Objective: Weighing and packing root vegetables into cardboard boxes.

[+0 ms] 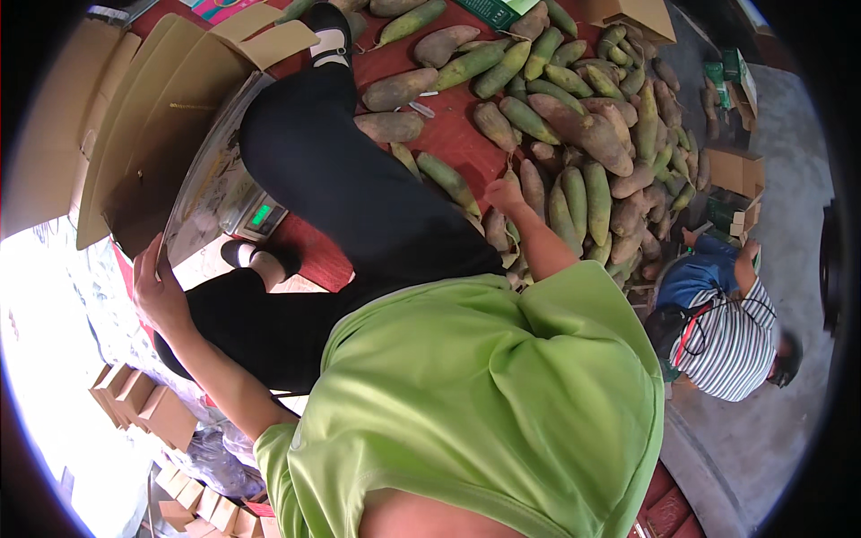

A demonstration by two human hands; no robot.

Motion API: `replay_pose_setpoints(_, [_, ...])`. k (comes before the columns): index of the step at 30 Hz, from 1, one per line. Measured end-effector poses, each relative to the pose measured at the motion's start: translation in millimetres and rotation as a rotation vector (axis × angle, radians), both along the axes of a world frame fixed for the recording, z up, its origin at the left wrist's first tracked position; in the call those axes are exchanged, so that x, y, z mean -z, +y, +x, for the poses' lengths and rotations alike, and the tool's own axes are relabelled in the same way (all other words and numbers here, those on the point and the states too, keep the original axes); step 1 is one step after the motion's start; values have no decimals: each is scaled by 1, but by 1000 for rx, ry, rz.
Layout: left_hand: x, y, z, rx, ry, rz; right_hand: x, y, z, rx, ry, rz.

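Note:
My left hand (161, 291) is at the near edge of an open cardboard box (148, 143), fingers and thumb on either side of its wall. Beside the box, a scale (256, 215) shows a lit green display. On the right, my right hand (505, 194) is closed at the near edge of a big heap of long green radishes (574, 202), many coated with brown soil. A thin root runs down towards its fingers; whatever they hold, if anything, is hidden. A single green radish (448, 182) lies just left of that hand.
Loose radishes (399, 90) lie on the red ground cover (426, 121) ahead of my legs. At the right, another person in a striped shirt (726, 345) sits by small cardboard boxes (737, 175). Folded boxes (148, 403) stand at the lower left.

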State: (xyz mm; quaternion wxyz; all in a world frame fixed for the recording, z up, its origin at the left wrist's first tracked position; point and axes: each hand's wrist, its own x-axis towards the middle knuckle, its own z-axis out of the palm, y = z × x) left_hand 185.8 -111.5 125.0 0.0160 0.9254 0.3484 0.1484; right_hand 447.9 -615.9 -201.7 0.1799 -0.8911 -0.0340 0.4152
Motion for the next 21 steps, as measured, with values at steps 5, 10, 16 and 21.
replay_pose_setpoints(5, [3,-1,8,6,-4,-40,26,7,-14,-132,10,-77])
replay_pose_setpoints(10, [-1,-4,7,-4,-59,-85,35,21,-32,-28,83,-39])
replay_pose_setpoints(16, [-7,-7,11,-33,-49,-73,29,34,-33,-90,28,-136])
replay_pose_setpoints(21, [-15,-16,13,-101,-33,-69,36,35,-24,-40,58,-32])
